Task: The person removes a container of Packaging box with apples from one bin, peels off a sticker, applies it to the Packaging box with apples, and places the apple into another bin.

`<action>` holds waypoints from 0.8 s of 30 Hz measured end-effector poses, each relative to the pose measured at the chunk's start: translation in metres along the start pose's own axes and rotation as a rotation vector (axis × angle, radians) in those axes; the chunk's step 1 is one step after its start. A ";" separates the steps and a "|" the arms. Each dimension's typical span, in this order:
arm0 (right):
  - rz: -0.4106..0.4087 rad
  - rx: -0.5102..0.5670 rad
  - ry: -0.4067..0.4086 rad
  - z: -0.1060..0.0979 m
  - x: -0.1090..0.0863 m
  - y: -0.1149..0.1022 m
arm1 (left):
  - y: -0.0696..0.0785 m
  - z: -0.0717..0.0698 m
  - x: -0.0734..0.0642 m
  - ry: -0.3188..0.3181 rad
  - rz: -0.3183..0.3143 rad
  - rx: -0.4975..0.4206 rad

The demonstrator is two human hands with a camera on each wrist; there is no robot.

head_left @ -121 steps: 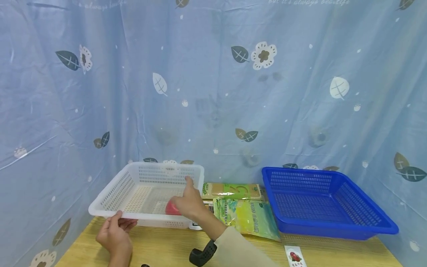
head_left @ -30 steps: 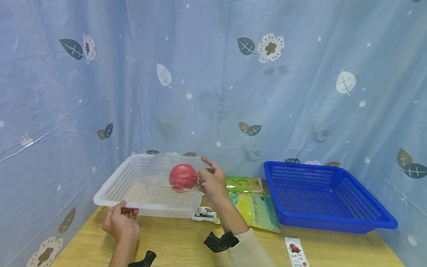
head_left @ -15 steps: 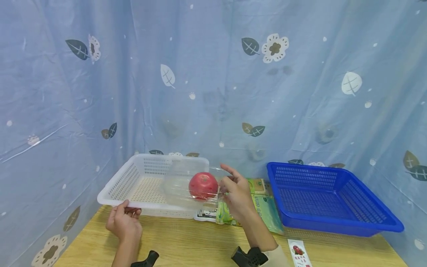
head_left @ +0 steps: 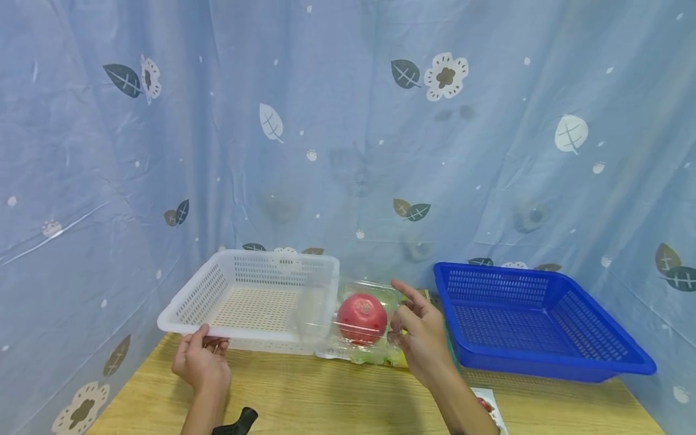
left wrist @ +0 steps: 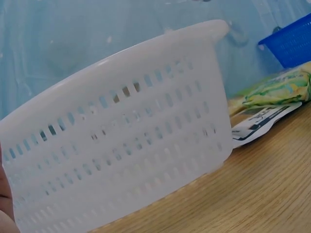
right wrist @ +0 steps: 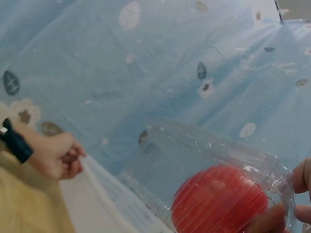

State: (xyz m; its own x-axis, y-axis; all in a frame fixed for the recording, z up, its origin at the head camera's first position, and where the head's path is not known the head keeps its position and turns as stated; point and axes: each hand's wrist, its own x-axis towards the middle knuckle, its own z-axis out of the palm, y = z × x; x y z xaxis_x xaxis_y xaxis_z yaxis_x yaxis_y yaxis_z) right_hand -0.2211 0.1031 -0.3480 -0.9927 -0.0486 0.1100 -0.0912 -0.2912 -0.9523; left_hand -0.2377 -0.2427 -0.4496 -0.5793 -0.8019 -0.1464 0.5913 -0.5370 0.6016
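My left hand grips the near rim of a white perforated plastic basket, thumb on top and fingers below. In the left wrist view the basket's slotted side fills much of the frame. My right hand pinches the right edge of a clear plastic box, its index finger extended. Inside the box sits a red tomato, seen through the clear walls. The box is over the packets, its left end overlapping the white basket's right side in the head view.
A blue perforated basket stands at the right. Green and yellow packets lie between the baskets, partly hidden under the box. A small card with a red fruit picture lies on the wooden table. A patterned curtain hangs behind.
Earlier the tomato was inside the white basket with my right hand reaching in. The box holding it was then lifted out and carried right over the packets. My left hand kept hold of the rim.
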 end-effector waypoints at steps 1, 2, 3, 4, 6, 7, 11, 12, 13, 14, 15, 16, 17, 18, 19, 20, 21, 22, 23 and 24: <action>0.001 -0.005 0.006 -0.003 -0.003 0.000 | 0.000 0.000 0.000 -0.001 0.000 -0.005; 0.005 -0.009 0.012 -0.006 -0.006 0.000 | 0.000 0.000 0.000 -0.001 0.001 -0.009; 0.008 -0.011 0.015 -0.009 -0.008 0.000 | 0.000 0.000 0.000 -0.001 0.001 -0.014; 0.012 -0.016 0.013 -0.012 -0.010 0.000 | -0.001 0.000 0.000 -0.002 0.000 -0.018; 0.023 -0.019 0.013 -0.018 -0.015 0.001 | -0.001 0.000 0.000 0.003 -0.002 -0.025; 0.028 -0.018 0.013 -0.021 -0.017 0.002 | -0.001 0.000 0.000 0.004 -0.006 -0.029; 0.043 -0.032 0.018 -0.033 -0.024 0.004 | -0.001 0.000 0.001 0.015 -0.028 -0.049; 0.045 -0.036 0.023 -0.035 -0.026 0.005 | 0.000 0.000 0.002 0.019 -0.033 -0.051; 0.045 -0.043 0.028 -0.038 -0.027 0.006 | 0.000 -0.001 0.002 0.024 -0.036 -0.051; 0.045 -0.049 0.034 -0.040 -0.029 0.007 | 0.000 -0.001 0.002 0.030 -0.037 -0.050; 0.047 -0.052 0.041 -0.042 -0.030 0.009 | 0.000 -0.001 0.002 0.035 -0.039 -0.047; 0.046 -0.055 0.045 -0.045 -0.032 0.010 | 0.000 -0.001 0.002 0.040 -0.039 -0.043; 0.048 -0.059 0.049 -0.047 -0.034 0.011 | 0.000 -0.001 0.002 0.044 -0.039 -0.039; 0.049 -0.062 0.054 -0.049 -0.036 0.013 | 0.000 -0.001 0.002 0.047 -0.039 -0.035; 0.050 -0.070 0.055 -0.052 -0.038 0.015 | -0.001 -0.001 0.002 0.047 -0.038 -0.030; 0.053 -0.076 0.058 -0.054 -0.040 0.016 | -0.001 -0.001 0.002 0.047 -0.040 -0.027; 0.053 -0.081 0.062 -0.056 -0.042 0.018 | -0.001 -0.001 0.001 0.045 -0.041 -0.022; 0.053 -0.090 0.067 -0.058 -0.044 0.020 | -0.001 -0.001 0.001 0.042 -0.040 -0.019; 0.057 -0.099 0.072 -0.060 -0.046 0.021 | -0.002 -0.001 0.001 0.039 -0.041 -0.017; 0.060 -0.106 0.079 -0.061 -0.047 0.023 | -0.002 -0.001 0.001 0.036 -0.042 -0.016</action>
State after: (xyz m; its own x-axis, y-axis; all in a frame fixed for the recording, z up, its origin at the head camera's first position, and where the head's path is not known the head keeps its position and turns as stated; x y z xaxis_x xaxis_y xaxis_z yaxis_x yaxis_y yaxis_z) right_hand -0.1812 0.1573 -0.3926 -0.9993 0.0139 0.0334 -0.0354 -0.1878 -0.9816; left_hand -0.2388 -0.2426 -0.4515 -0.5835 -0.7874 -0.1990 0.5763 -0.5741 0.5817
